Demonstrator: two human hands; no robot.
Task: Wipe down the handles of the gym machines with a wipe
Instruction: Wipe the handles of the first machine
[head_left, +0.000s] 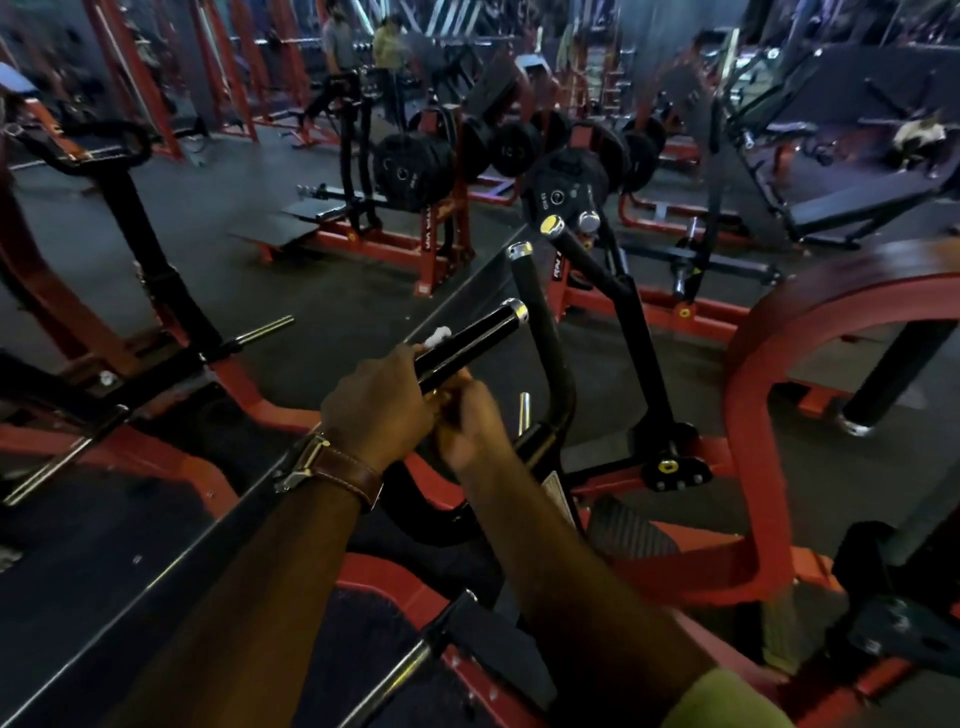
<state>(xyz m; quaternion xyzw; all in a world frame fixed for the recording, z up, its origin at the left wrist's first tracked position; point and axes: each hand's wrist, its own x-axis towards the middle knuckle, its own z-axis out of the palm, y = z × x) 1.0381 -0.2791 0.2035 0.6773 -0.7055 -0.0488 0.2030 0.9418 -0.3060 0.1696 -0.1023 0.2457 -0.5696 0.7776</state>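
- The left hand (375, 402) is wrapping round the black handle (470, 340), pressing the white wipe (437, 336) against it for full contact.
- The right hand (470, 415) is hovering beneath (blurred; grip unclear), seemingly steadying.

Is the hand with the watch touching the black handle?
Touching. The head view shows the left hand wrapped around the black handle, white wipe poking out above its fingers.

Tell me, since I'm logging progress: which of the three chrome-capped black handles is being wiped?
The lowest handle, angled toward the camera. The left hand grips it with the white wipe; the other two stand untouched behind.
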